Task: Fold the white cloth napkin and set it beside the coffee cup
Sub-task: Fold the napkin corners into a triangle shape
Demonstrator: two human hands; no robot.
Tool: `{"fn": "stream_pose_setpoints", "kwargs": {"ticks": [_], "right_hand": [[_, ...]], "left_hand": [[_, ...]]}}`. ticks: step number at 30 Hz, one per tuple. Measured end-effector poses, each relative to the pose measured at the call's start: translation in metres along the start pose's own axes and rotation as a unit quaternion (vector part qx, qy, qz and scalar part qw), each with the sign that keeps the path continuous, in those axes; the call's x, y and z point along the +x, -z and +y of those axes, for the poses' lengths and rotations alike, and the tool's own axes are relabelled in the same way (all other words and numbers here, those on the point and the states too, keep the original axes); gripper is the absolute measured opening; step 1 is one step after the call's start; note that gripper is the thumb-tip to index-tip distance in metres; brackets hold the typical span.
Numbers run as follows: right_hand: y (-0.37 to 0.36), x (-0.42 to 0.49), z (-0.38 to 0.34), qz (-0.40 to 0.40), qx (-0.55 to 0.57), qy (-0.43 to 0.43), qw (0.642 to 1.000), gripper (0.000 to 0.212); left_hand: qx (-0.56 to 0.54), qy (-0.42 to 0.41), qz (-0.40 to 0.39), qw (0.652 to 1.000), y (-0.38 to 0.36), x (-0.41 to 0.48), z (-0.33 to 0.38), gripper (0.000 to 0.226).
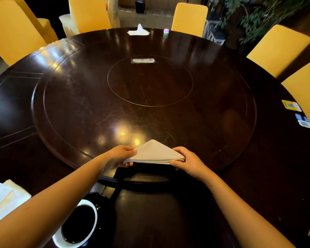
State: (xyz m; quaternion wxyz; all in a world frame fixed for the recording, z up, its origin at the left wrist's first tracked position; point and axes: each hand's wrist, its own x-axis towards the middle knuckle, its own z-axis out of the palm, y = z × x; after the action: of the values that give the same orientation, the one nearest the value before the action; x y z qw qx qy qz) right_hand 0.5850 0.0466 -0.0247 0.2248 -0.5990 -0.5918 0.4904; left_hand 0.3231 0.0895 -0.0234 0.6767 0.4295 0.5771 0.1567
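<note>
Left hand [121, 154] and right hand [186, 161] pinch opposite corners of the triangular white napkin [154, 153] over the bench [150, 83]. The coffee cup [79, 224] sits nearer, lower left.

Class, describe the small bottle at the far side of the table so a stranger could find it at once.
Start at the big round dark table and look to its far edge. Right of the white tissue pack stands the small bottle, upright. Its pinkish-purple cap and green body set it apart.
</note>
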Motion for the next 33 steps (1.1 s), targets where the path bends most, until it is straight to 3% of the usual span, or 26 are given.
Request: {"fn": "stream_pose_setpoints", "kwargs": {"ticks": [4, 8, 13, 17, 20, 23, 26, 29, 31, 33], "right_hand": [[0.006, -0.015, 0.008, 0.065, -0.024, 0.038, 0.997, 0.024], [0.012, -0.031, 0.017, 0.101, 0.031, 0.051, 0.993, 0.026], [0.028, -0.063, 0.032, 0.109, 0.160, 0.028, 0.981, 0.023], [0.026, -0.107, 0.060, 0.108, 0.184, -0.011, 0.977, 0.014], [0.011, -0.143, 0.089, 0.084, 0.115, -0.043, 0.989, 0.015], [-0.009, -0.168, 0.115, 0.082, -0.048, -0.026, 0.995, 0.022], [-0.020, -0.182, 0.133, 0.066, -0.206, -0.009, 0.976, 0.026], [-0.014, -0.188, 0.141, 0.053, -0.266, -0.040, 0.962, 0.014], [-0.014, -0.181, 0.133, 0.115, -0.254, -0.037, 0.960, 0.024], [-0.031, -0.162, 0.110, 0.167, -0.216, 0.003, 0.962, 0.030]], "left_hand": [[-0.011, -0.005, -0.005, 1.000, -0.006, -0.001, -0.004, 0.021], [-0.006, -0.033, -0.022, 0.999, -0.020, -0.010, -0.003, 0.022], [0.118, -0.098, -0.026, 0.988, -0.048, -0.034, 0.004, 0.022], [0.260, -0.151, 0.045, 0.953, -0.090, -0.057, -0.020, 0.024], [0.334, -0.138, 0.073, 0.929, -0.128, -0.073, -0.074, 0.027], [0.365, -0.096, 0.091, 0.922, -0.151, -0.085, -0.132, 0.028], [0.409, -0.094, 0.137, 0.897, -0.161, -0.092, -0.162, 0.022], [0.491, -0.134, 0.184, 0.841, -0.164, -0.099, -0.172, 0.020], [0.542, -0.161, 0.236, 0.791, -0.164, -0.099, -0.172, 0.025], [0.531, -0.190, 0.271, 0.780, -0.170, -0.096, -0.167, 0.038]]}}
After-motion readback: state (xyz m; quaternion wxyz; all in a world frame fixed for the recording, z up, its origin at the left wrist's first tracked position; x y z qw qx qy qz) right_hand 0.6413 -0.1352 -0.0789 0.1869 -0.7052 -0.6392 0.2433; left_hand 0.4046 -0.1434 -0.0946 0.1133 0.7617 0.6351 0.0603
